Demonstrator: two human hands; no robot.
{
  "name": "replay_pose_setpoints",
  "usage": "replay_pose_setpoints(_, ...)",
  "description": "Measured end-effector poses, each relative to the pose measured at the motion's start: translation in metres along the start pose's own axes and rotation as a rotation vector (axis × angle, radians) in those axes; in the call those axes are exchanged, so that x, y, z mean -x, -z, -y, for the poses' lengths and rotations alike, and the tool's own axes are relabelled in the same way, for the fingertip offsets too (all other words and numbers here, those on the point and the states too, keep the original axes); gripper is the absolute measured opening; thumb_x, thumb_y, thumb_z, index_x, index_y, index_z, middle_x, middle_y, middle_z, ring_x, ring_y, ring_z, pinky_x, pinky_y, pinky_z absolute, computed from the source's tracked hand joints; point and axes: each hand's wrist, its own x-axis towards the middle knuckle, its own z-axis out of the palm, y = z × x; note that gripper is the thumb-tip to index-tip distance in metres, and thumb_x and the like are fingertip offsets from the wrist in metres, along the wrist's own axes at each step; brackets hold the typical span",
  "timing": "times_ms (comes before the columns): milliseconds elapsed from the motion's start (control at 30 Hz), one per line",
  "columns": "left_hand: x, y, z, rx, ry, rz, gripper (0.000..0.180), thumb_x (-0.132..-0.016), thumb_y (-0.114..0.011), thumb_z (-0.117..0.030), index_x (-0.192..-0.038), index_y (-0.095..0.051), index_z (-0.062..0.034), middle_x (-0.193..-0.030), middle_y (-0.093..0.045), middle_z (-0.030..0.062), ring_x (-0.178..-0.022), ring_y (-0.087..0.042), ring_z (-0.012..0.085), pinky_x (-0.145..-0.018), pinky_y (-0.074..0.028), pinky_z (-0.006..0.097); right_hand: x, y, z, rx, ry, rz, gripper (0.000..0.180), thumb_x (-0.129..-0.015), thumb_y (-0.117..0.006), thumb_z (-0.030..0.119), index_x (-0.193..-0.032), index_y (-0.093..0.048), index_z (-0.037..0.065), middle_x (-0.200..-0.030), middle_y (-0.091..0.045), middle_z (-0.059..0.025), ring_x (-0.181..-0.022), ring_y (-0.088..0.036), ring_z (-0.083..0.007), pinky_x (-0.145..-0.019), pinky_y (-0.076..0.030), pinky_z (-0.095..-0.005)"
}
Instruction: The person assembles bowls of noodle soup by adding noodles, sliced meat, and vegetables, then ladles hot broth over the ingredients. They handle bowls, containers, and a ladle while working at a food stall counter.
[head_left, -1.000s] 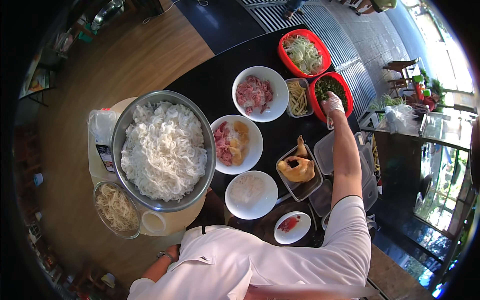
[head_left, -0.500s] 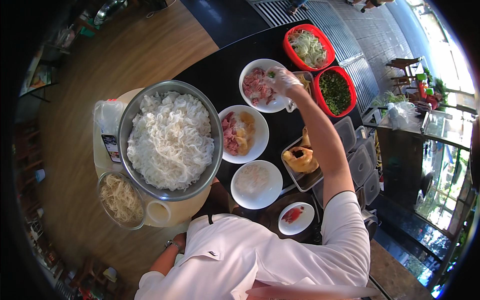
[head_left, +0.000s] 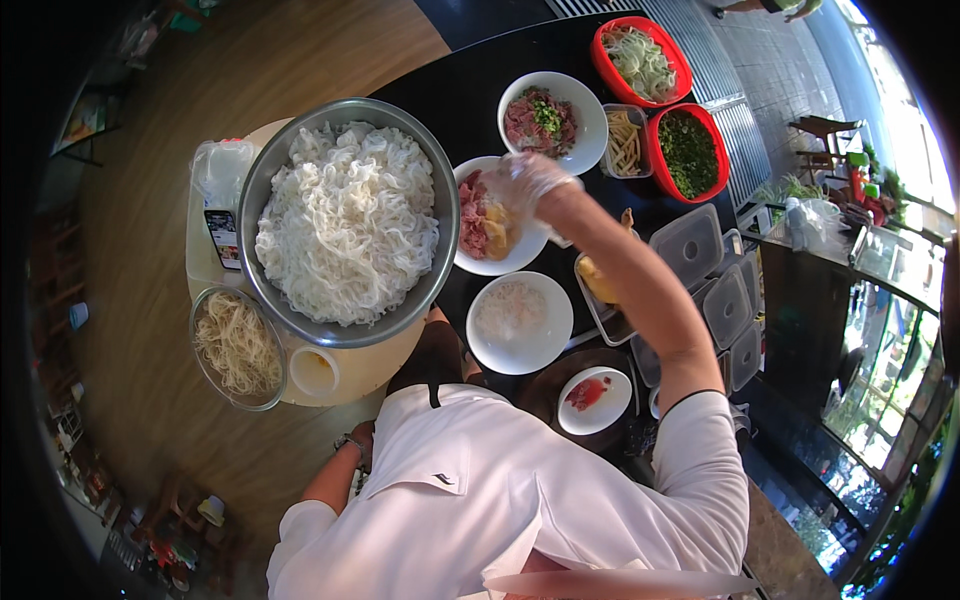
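My right hand (head_left: 535,188), in a clear plastic glove, hovers over the right side of the middle white bowl (head_left: 508,264). Its fingers are smeared by motion, so what they hold, if anything, cannot be made out. That bowl contains pink raw meat slices (head_left: 473,210) and pale yellow pieces. Beyond it, the far white bowl (head_left: 592,128) holds pinkish meat topped with chopped greens (head_left: 547,117). Nearest me, another white bowl (head_left: 520,345) has white noodles in it. My left hand (head_left: 362,437) hangs by my side beneath a wristwatch, its fingers mostly hidden.
At left, a big steel basin (head_left: 449,230) is heaped with white noodles, beside a phone (head_left: 222,238) and a bowl of thin noodles (head_left: 240,345). Red tubs (head_left: 722,165) of greens and sliced onion stand far right. Lidded containers (head_left: 688,245) and a small sauce bowl (head_left: 594,415) are nearer.
My right hand has moved from the far bowl back toward me, over the middle bowl. Chopped greens now lie on the far bowl's meat. My view has shifted slightly.
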Motion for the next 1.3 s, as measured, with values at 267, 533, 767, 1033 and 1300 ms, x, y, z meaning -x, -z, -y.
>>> replay_pose_setpoints(267,-0.008,0.042,-0.04,0.189,0.001,0.003,0.06,-0.077,-0.076,-0.022,-0.134,-0.062,-0.0087,-0.121,-0.07,0.0204,-0.107,-0.069,0.0361,-0.091,-0.054,0.043,0.008,-0.008,0.025,-0.275,-0.344,-0.197,0.03,-0.099,-0.054,0.023,-0.118,-0.069,0.005,-0.105,-0.072,-0.0194,-0.099,-0.073,-0.0319,-0.087,-0.059,-0.0434)
replay_pose_setpoints(533,-0.011,0.001,-0.01,0.291,-0.088,-0.017,0.051,-0.094,-0.061,-0.035,-0.136,-0.061,-0.0049,-0.137,-0.062,0.0231,-0.127,-0.058,0.039,-0.105,-0.046,0.045,0.126,-0.029,-0.195,0.093,-0.793,-0.559,0.019,-0.092,-0.057,0.018,-0.1,-0.068,0.005,-0.096,-0.071,-0.0168,-0.098,-0.07,-0.0348,-0.085,-0.056,-0.0473)
replay_pose_setpoints(767,0.004,0.013,-0.012,0.052,-0.068,0.029,0.055,-0.094,-0.062,-0.037,-0.138,-0.058,-0.0044,-0.145,-0.055,0.0226,-0.133,-0.053,0.0371,-0.11,-0.042,0.044,0.099,-0.013,-0.254,-0.287,-1.127,-0.537,0.054,-0.09,-0.064,0.052,-0.126,-0.07,0.013,-0.129,-0.065,-0.0153,-0.12,-0.063,-0.033,-0.099,-0.05,-0.0443)
replay_pose_setpoints(1033,-0.01,0.037,-0.033,0.081,-0.004,0.023,0.055,-0.092,-0.064,-0.036,-0.138,-0.058,-0.0049,-0.144,-0.056,0.0233,-0.132,-0.053,0.0383,-0.109,-0.043,0.044,0.008,0.0,-0.3,-0.229,-0.984,-0.245,0.064,-0.086,-0.065,0.026,-0.146,-0.049,0.01,-0.146,-0.054,-0.0221,-0.133,-0.055,-0.0343,-0.11,-0.047,-0.0428)
replay_pose_setpoints(1300,-0.012,0.037,-0.035,0.092,0.006,0.026,0.056,-0.091,-0.066,-0.034,-0.138,-0.058,-0.0054,-0.142,-0.056,0.024,-0.131,-0.054,0.0395,-0.108,-0.045,0.044,0.027,-0.033,-0.373,-0.128,-0.906,-0.521,0.03,-0.09,-0.059,0.022,-0.113,-0.072,0.007,-0.118,-0.07,-0.0206,-0.11,-0.069,-0.0331,-0.098,-0.053,-0.0404)
